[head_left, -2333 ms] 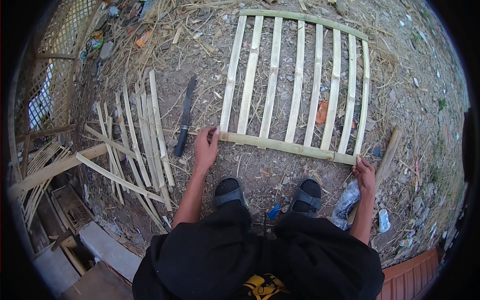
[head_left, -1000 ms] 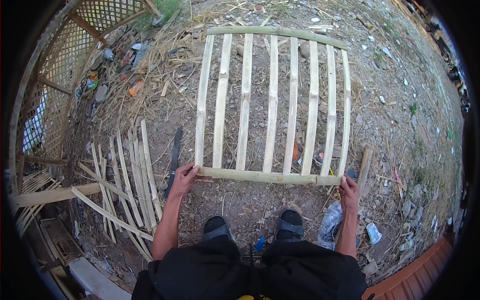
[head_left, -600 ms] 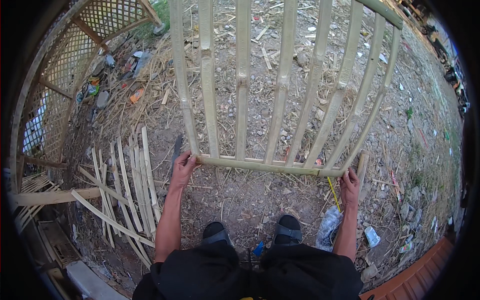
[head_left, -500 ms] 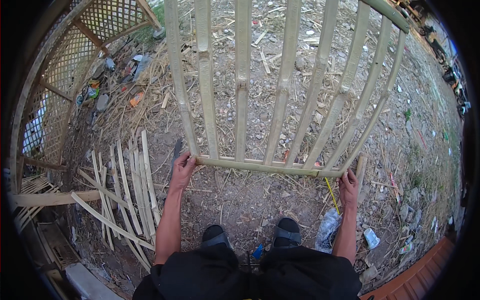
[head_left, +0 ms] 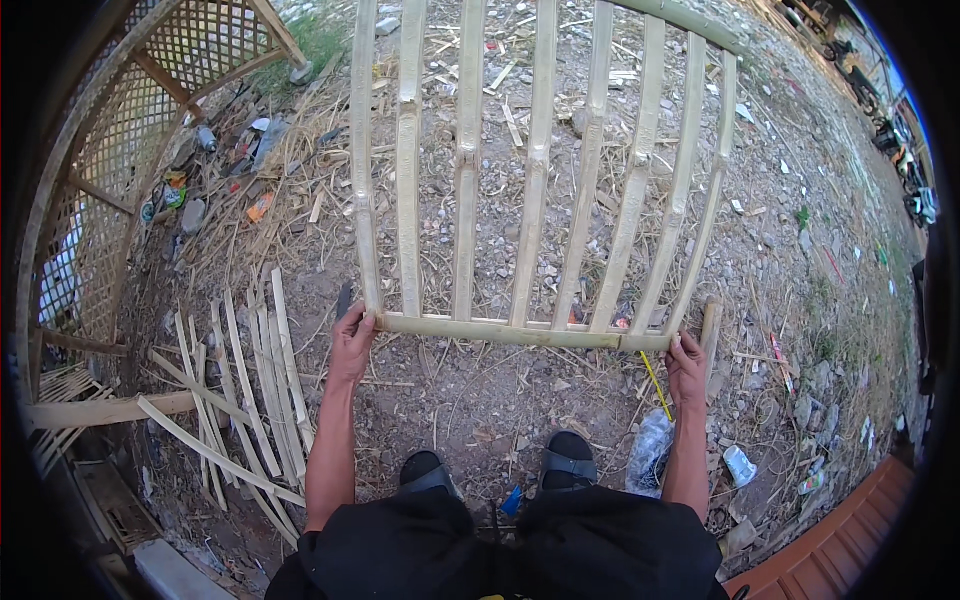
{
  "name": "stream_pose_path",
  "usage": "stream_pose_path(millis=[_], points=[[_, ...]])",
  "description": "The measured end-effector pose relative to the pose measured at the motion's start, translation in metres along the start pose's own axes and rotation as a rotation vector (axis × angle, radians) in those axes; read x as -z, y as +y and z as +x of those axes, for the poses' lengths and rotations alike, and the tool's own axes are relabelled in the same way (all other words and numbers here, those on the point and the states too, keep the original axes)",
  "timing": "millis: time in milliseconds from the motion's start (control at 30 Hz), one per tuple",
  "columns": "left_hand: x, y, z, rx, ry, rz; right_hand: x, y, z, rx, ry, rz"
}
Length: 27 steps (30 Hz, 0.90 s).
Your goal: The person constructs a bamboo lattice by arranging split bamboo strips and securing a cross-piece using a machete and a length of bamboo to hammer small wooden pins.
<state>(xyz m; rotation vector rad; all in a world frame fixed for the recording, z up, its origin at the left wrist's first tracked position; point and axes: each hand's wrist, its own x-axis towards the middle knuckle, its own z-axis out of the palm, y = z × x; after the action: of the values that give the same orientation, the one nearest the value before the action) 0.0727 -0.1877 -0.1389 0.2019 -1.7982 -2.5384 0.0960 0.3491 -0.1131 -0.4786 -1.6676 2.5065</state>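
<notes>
A bamboo slat panel (head_left: 530, 333) stretches away from me, with several long pale slats joined to a crosspiece at the near end. Another crosspiece (head_left: 680, 20) shows at its far right; the rest of the far end runs out of view. My left hand (head_left: 352, 342) is closed on the near left corner, thumb on top. At the near right corner, my right hand (head_left: 687, 368) pinches the end of the same crosspiece. Below the panel, a yellow strip (head_left: 655, 385) and a crumpled clear plastic bag (head_left: 650, 450) lie beside my right forearm.
Loose bamboo strips (head_left: 255, 380) are piled on the ground at left, near a wooden beam (head_left: 110, 410). A lattice panel (head_left: 110, 200) stands at far left. A white cup (head_left: 740, 466) and a short wooden stake (head_left: 711, 340) are at right. Orange corrugated sheet (head_left: 830, 540) edges the lower right.
The panel's far end has swung to the left, and its near crosspiece has shifted slightly left. Both hands moved with it, still gripping the corners.
</notes>
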Motion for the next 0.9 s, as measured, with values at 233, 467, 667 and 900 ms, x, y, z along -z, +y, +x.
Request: stream_pose_path(millis=[233,467,667,900], points=[[0.017,-0.03,-0.038,0.131,0.077,0.004,0.022,0.025,-0.015,-0.167,0.066,-0.067],[0.029,-0.066,-0.063,0.26,0.148,0.017,0.022,0.033,-0.016,-0.292,0.136,-0.158],[0.037,-0.09,-0.067,0.34,0.156,0.096,0.033,0.043,-0.005,-0.411,0.16,-0.297],[0.016,-0.069,-0.058,0.425,0.086,0.237,0.03,0.043,-0.005,-0.441,0.211,-0.329]])
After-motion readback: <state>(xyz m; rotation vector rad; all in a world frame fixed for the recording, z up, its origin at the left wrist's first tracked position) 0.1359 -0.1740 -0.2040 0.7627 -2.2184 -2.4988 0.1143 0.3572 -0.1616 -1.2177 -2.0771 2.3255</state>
